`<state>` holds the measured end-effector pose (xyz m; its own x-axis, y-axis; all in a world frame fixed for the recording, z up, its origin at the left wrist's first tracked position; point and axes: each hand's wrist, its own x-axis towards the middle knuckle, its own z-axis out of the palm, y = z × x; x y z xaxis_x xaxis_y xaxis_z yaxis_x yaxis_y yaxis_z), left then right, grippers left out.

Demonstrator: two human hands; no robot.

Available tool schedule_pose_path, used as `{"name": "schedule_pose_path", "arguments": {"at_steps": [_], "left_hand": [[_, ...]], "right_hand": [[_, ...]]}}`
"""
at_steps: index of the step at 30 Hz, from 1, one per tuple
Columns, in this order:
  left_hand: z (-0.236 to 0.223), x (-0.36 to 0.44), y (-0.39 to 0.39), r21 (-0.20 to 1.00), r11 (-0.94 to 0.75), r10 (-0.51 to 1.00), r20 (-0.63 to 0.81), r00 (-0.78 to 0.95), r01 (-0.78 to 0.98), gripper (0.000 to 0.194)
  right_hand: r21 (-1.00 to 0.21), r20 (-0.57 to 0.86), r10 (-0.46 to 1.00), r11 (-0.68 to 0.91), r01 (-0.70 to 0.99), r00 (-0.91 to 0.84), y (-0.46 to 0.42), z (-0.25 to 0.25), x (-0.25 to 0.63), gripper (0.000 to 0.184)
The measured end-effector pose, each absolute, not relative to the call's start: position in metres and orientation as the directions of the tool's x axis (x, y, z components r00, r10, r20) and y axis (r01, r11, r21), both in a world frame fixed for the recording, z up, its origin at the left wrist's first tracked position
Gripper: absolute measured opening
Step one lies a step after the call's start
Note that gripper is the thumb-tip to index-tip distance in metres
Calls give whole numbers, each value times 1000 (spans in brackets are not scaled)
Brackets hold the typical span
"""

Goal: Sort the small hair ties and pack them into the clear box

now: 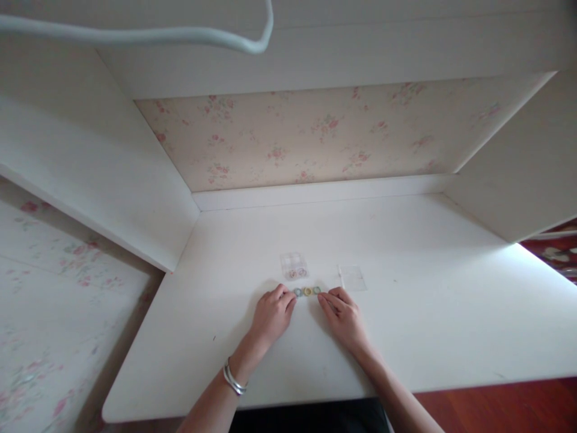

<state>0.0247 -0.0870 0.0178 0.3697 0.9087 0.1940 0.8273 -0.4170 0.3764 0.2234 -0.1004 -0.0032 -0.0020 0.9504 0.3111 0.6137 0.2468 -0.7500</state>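
Note:
Three small rings lie side by side on the white desk between my hands: a pale blue ring point(298, 292), a yellow ring point(308, 291) and a pale green ring point(317, 290). My left hand point(274, 311) is closed in a pinch, its fingertips at the outer edge of the pale blue ring. From the other side, my right hand point(343, 317) pinches at the edge of the pale green ring. Just beyond the row is a clear compartment box point(293, 263), with a couple of reddish rings in its near compartments. A clear flat lid point(354, 278) rests beyond my right hand.
White side panels point(135, 168) and a low back ledge point(315, 191) border the desk point(451, 313). Overhead, a white cable point(135, 36) crosses the upper left. A tiny dark speck point(214, 338) lies left of my left forearm.

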Motion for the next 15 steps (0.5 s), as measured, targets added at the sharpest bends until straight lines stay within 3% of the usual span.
{"name": "schedule_pose_path", "arguments": {"at_steps": [9,15], "left_hand": [[14,29,-84,322,-424,906,130,404,847,21],[21,31,-80,448,-395,916,123,383,802,18]], "right_hand": [[-758,304,952,250,603,-13,-101,0,224,32],[-763,314,949,251,596,2,-100,0,226,32]]}}
